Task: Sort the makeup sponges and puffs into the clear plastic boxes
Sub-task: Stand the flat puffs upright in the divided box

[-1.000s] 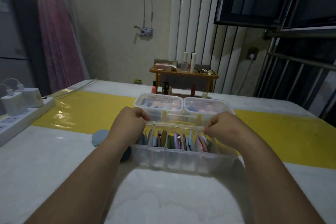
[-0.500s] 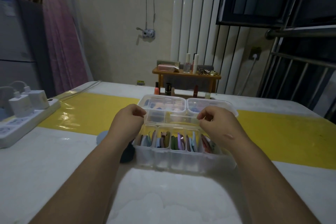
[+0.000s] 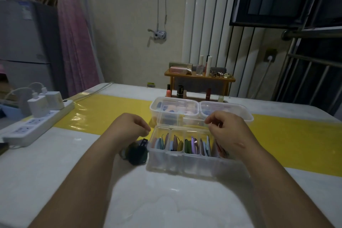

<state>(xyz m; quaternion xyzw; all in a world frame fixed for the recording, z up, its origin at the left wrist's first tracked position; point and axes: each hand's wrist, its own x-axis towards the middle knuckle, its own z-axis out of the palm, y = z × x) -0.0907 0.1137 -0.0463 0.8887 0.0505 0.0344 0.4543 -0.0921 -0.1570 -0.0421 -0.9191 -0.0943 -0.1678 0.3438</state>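
puffs (image 3: 192, 145): flat, mixed colours, standing on edge in the compartments of the divided box
divided box (image 3: 185, 164): clear plastic, centre front of the tabletop (image 3: 166, 200)
lid (image 3: 177, 120): clear, raised along the box's far side
right grip (image 3: 229, 131): curled, thumb and forefinger pinching the lid's right end
left grip (image 3: 129, 127): fingers curled by the box's far left corner; cannot tell if holding anything
dark puff (image 3: 137, 154): on the tabletop, just beside the box's left wall
rear boxes (image 3: 174, 107): two, clear, side by side behind; pink and blue sponges inside
power strip (image 3: 37, 126): far left, chargers plugged in
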